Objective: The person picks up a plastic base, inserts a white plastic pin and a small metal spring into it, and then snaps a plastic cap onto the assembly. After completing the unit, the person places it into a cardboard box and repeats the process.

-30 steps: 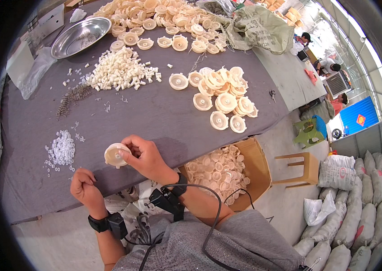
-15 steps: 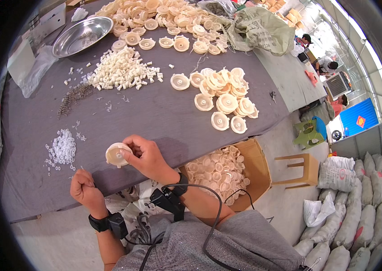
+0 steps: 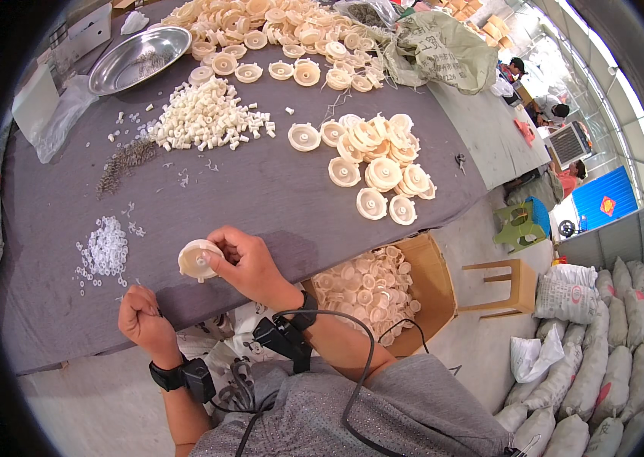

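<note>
Between the thumb and fingers of my right hand (image 3: pixel 247 263) is a round cream plastic cap (image 3: pixel 191 261), its hollow side with a central post facing up. It is held just over the table's near edge. To its left, my left hand (image 3: pixel 144 316) is closed with the fingertips pinched together; anything in them is too small to make out. Beyond the left hand lies a small heap of white plastic rings (image 3: pixel 105 250). Farther back are a pile of short cream plastic sleeves (image 3: pixel 204 114) and a cluster of small metal springs (image 3: pixel 124 164).
Similar caps (image 3: pixel 383 156) lie grouped at the table's right side, and a large heap (image 3: pixel 276 27) covers the back. A steel dish (image 3: pixel 112 80) stands at the back left. Under the table edge is a cardboard box (image 3: pixel 437 286) of caps. Full sacks (image 3: pixel 615 373) are stacked at the right.
</note>
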`<state>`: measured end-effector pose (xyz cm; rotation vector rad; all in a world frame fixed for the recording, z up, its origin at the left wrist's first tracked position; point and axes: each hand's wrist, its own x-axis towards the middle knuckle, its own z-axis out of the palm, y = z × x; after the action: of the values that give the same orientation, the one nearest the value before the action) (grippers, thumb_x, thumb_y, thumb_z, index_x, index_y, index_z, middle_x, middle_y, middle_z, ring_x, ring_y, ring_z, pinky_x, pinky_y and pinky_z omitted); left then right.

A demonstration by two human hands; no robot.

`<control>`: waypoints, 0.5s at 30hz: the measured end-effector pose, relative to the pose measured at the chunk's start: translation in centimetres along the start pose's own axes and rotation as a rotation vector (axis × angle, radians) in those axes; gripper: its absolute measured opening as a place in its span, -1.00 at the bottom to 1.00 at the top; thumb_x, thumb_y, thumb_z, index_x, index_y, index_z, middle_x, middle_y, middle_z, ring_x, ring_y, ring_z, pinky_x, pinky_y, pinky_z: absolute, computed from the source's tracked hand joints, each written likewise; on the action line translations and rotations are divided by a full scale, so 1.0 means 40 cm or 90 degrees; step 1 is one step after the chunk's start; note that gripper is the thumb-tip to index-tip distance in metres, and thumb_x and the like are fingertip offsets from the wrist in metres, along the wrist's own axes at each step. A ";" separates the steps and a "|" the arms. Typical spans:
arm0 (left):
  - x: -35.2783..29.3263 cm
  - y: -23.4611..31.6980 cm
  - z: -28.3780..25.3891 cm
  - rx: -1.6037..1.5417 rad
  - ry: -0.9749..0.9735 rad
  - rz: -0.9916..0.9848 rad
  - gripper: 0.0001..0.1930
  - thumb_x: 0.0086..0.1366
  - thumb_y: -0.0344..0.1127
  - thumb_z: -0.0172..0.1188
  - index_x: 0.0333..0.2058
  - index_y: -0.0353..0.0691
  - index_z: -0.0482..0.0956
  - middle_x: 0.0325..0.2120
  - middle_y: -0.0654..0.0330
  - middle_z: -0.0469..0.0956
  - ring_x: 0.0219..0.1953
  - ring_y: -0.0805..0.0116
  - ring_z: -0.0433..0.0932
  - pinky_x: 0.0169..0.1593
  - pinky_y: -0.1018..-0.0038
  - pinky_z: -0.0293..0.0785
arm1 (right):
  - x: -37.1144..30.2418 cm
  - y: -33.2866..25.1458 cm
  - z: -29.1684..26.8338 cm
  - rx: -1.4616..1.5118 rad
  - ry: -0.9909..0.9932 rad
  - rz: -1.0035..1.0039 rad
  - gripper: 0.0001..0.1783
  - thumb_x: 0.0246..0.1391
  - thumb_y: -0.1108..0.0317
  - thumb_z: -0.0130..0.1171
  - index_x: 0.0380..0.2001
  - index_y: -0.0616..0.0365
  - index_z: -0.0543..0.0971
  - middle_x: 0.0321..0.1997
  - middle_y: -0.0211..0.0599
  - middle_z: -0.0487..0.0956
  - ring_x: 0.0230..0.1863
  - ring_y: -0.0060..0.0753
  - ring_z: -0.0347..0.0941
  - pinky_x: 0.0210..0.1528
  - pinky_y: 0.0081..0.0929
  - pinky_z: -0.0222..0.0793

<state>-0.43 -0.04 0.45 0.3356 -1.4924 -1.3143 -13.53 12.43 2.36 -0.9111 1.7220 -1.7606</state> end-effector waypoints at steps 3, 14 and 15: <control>0.000 -0.002 0.001 -0.003 0.000 0.005 -0.77 -0.10 -0.73 -0.28 -0.72 -0.21 0.10 -0.75 0.33 0.09 -0.64 0.56 0.04 -0.55 0.62 -0.03 | 0.001 0.004 -0.001 -0.003 0.001 -0.002 -0.79 0.03 0.37 0.11 -0.32 0.30 0.42 -0.44 -0.42 0.49 -0.42 -0.76 0.38 -0.41 -0.76 0.33; 0.002 -0.002 0.002 -0.022 0.007 0.007 -0.77 -0.08 -0.73 -0.27 -0.72 -0.22 0.10 -0.75 0.33 0.09 -0.65 0.56 0.04 -0.55 0.61 -0.04 | 0.001 0.003 0.009 0.026 0.043 -0.027 -0.77 -0.01 0.31 0.13 -0.39 0.28 0.44 -0.57 -0.41 0.47 -0.56 -0.74 0.31 -0.51 -0.70 0.26; 0.002 -0.002 0.002 -0.027 0.007 0.008 -0.77 -0.08 -0.73 -0.26 -0.72 -0.22 0.10 -0.75 0.33 0.09 -0.65 0.56 0.04 -0.55 0.61 -0.04 | 0.002 0.004 0.009 0.026 0.043 -0.032 -0.77 -0.01 0.31 0.13 -0.39 0.28 0.45 -0.57 -0.41 0.47 -0.56 -0.74 0.31 -0.51 -0.70 0.26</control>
<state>-0.55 -0.10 0.43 0.3051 -1.4529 -1.3311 -13.31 12.14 2.21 -0.8950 1.7124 -1.8716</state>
